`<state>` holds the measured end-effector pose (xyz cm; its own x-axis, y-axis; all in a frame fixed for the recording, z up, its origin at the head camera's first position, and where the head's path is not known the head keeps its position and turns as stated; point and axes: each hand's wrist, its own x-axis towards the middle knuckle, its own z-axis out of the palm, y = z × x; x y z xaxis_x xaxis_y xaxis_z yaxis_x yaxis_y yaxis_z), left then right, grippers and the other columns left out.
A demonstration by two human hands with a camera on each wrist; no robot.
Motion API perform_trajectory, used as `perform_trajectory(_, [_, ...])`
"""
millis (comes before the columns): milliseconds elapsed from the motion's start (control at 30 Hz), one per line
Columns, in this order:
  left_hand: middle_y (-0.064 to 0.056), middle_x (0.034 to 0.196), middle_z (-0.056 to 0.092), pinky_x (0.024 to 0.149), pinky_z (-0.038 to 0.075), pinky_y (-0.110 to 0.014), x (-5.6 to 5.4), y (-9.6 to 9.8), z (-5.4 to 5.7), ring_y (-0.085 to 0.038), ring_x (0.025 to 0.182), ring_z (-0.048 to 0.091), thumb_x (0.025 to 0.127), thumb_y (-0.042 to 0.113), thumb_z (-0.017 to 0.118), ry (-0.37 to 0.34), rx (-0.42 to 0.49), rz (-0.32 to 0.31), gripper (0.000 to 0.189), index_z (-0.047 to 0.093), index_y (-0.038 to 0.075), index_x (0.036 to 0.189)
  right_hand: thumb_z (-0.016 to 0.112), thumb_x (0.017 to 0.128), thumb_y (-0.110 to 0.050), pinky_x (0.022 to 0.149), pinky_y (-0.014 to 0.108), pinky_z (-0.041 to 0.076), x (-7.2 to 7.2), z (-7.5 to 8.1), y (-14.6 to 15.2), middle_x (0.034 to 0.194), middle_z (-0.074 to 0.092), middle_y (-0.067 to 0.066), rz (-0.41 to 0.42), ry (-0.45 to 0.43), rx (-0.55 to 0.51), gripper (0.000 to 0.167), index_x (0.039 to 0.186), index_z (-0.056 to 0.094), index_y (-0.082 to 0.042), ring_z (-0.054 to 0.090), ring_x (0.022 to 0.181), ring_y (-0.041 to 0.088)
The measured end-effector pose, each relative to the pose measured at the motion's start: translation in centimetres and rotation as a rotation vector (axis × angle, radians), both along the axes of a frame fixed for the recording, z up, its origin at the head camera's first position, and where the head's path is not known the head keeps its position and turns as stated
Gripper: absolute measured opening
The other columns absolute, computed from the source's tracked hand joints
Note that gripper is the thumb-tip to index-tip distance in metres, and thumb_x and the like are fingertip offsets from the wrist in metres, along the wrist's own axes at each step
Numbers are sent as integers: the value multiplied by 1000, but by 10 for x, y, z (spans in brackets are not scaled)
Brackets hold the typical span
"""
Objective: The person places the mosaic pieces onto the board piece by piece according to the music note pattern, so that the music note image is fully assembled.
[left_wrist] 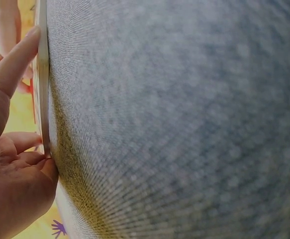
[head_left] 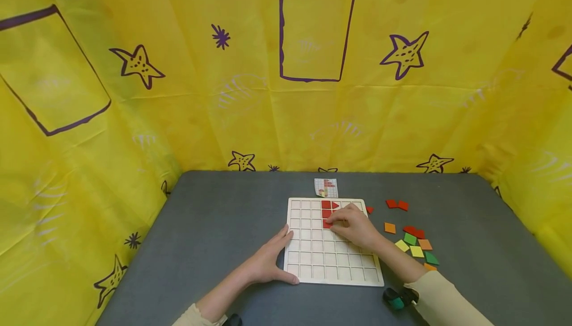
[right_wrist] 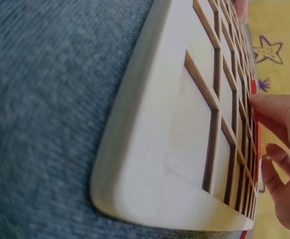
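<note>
A pale wooden board (head_left: 311, 258) with a grid of square recesses lies on the grey table. My left hand (head_left: 268, 261) spans its near left corner, fingers touching the left side and thumb at the front edge. In the left wrist view, the thumb and fingertips rest against the board's rim (left_wrist: 44, 99). My right hand (head_left: 356, 227) reaches over the board, its fingertips pinching a red tile (head_left: 326, 225) in the third row; the fingers partly cover it. Above that tile sit red squares (head_left: 326, 204) and a red pointed tile (head_left: 335, 205).
A small printed card (head_left: 320, 187) with a coloured grid pattern lies behind the board. Right of it are loose red tiles (head_left: 403, 206), an orange tile (head_left: 390, 228), yellow tiles (head_left: 416, 251) and green tiles (head_left: 431, 258). Yellow patterned cloth (head_left: 241, 117) surrounds the table.
</note>
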<state>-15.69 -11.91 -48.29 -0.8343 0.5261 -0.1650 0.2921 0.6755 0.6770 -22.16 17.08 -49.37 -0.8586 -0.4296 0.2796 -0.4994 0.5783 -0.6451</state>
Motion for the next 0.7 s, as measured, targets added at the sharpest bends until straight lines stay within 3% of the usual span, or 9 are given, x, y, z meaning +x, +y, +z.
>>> perform_trajectory(267, [-14,162,13,110,26,-54,1,1,2,-32,146,18,66,48,88,2,-1,7,116,26,4,154,78,83,-9,72,31,40,0,-3,2,104,73,-4,15,19,-36,15,96,79,-16,48,90,12])
perform_trajectory(333, [-14,162,13,110,26,-54,1,2,3,-32,146,18,66,48,88,3,0,6,116,26,4,154,78,83,-12,75,32,41,2,-4,4,104,72,-6,-11,-10,-60,15,97,78,-18,50,91,13])
perform_trajectory(433, [-14,162,13,110,26,-54,1,2,3,-32,146,18,66,48,88,3,1,2,117,26,3,154,77,85,-18,80,33,45,6,-3,9,105,71,-7,-87,-123,-122,15,100,78,-19,55,96,14])
perform_trajectory(567, [-14,162,13,110,26,-55,1,2,3,-32,146,18,66,48,88,-3,1,5,117,26,3,154,75,88,-27,72,32,48,7,1,25,99,69,-3,-251,-286,-210,20,105,76,-18,57,89,19])
perform_trajectory(700, [-13,162,13,110,26,-55,1,3,4,-32,146,18,66,48,88,-15,-2,12,116,25,4,154,74,88,-29,66,27,46,6,4,51,99,69,5,-381,-318,-253,29,112,72,-12,56,86,21])
